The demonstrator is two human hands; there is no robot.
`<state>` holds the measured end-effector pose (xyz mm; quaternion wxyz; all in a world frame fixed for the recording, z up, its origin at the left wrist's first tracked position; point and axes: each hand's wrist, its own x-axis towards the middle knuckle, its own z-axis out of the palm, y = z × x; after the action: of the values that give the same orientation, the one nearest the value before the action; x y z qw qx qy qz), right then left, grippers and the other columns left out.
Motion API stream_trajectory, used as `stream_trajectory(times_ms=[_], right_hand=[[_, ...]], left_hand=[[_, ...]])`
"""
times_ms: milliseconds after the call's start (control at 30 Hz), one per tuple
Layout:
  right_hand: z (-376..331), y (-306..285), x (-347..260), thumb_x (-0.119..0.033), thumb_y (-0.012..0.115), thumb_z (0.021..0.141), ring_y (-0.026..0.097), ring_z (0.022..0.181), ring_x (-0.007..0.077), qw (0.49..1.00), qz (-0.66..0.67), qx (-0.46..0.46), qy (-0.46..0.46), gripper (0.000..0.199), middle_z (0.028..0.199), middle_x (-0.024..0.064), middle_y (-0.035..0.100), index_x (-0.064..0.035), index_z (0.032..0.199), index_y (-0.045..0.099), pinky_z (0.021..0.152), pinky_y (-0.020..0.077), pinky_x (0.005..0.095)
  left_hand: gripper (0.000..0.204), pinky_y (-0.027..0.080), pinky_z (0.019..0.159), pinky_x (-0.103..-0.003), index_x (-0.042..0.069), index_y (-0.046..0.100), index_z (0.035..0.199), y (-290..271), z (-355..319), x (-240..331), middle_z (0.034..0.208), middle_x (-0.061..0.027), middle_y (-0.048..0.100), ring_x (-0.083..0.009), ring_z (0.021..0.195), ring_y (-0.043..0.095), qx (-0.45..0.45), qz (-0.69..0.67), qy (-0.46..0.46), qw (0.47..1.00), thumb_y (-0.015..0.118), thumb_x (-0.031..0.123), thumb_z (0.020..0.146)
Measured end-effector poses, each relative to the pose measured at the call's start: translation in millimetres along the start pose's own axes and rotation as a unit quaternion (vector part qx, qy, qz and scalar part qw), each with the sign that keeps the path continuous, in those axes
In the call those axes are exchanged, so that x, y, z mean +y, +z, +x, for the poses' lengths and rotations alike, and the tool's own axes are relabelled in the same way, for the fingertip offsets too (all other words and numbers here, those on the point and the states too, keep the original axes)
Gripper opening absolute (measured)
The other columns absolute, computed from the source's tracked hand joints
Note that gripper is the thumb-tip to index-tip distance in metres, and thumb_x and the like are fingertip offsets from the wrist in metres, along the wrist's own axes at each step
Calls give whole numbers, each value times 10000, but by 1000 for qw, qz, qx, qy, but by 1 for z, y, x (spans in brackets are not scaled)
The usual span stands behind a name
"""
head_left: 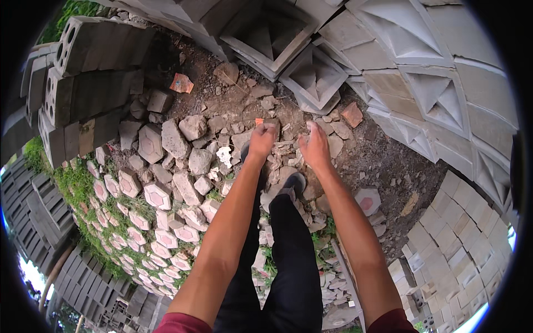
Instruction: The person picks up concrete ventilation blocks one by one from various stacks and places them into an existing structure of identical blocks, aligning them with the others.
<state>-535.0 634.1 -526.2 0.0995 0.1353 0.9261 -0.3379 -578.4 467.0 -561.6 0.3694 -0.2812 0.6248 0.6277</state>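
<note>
My left hand [262, 140] is out in front of me over broken stone rubble, its fingers curled closed. Whatever may be inside it is hidden. To its right, my right hand [315, 145] hovers at about the same height, thumb apart from the fingers, with nothing visible between them. A small orange scrap [259, 121] shows just beyond the left hand. Beneath and between both hands lie pale rubble pieces [283, 149]. My shoe [295, 182] stands on the stones below the right hand.
Grey hollow blocks [105, 47] are stacked at the left. Patterned concrete blocks [416, 39] form a wall at the right, with square ones [315, 80] ahead. Loose rocks [176, 139] and hexagonal pavers [157, 196] cover the left ground; a reddish brick piece [352, 114] lies right.
</note>
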Motion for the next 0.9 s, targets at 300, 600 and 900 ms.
stream_trajectory(times_ms=[300,600,900], right_hand=[[131,87,109,-127,574,809,482,1131,376,963,-264,-14,-56,538,1207,244,497,55,1288,408,1000,365,430],[161,107,91,-67,524,840,557,1027,324,951,-282,18,-124,248,1041,175,587,24,1067,565,882,456,425],[181,83,88,-67,596,808,603,974,359,946,-315,-54,-56,199,1030,230,607,42,975,593,834,505,417]], left_hand=[[262,485,695,-307,46,575,1081,46,154,-28,926,-44,630,-144,848,585,-36,92,64,993,531,237,906],[244,473,709,-283,13,581,1063,7,161,-73,964,-86,657,-158,840,602,-61,139,32,988,517,190,908],[164,474,711,-271,26,564,1009,0,130,-54,911,-77,653,-137,811,594,-42,103,76,991,521,152,913]])
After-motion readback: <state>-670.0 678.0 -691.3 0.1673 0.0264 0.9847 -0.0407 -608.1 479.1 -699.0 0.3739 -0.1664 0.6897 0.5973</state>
